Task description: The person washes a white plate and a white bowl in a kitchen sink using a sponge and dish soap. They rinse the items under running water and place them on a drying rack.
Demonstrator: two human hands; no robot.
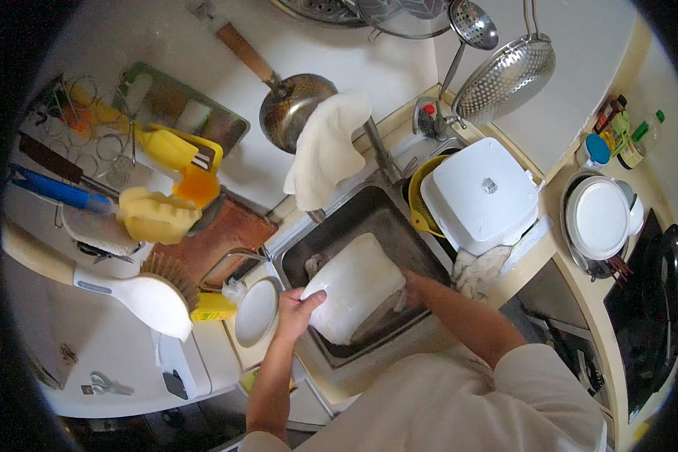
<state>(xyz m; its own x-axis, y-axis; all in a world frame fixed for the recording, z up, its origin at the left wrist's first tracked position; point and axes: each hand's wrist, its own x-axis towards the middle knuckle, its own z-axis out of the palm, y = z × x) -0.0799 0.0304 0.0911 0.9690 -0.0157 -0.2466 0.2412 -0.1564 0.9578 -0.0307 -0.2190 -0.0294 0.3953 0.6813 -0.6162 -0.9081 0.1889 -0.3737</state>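
Note:
A white plastic tub (pixel 356 285) is tilted over the stainless steel sink basin (pixel 429 248). My left hand (pixel 296 311) grips its left edge, with the thumb lying on the pale outer face. At the tub's right edge is my right hand (pixel 412 291), its fingers mostly hidden behind the tub, so its grip is unclear. A greyish, crumpled thing (pixel 315 263) shows in the sink beyond the tub. Above the basin, a white cloth (pixel 333 150) hangs over the faucet spout (pixel 381 148).
Right of the sink, a white square tub (pixel 483 192) rests by a yellow colander (pixel 426 195). White bowls (pixel 598 217) stand farther right. A long-handled brush (pixel 141 296) and other utensils hang at left. A saucepan (pixel 296 110) hangs on the wall. An oval white dish (pixel 257 312) leans left of the sink.

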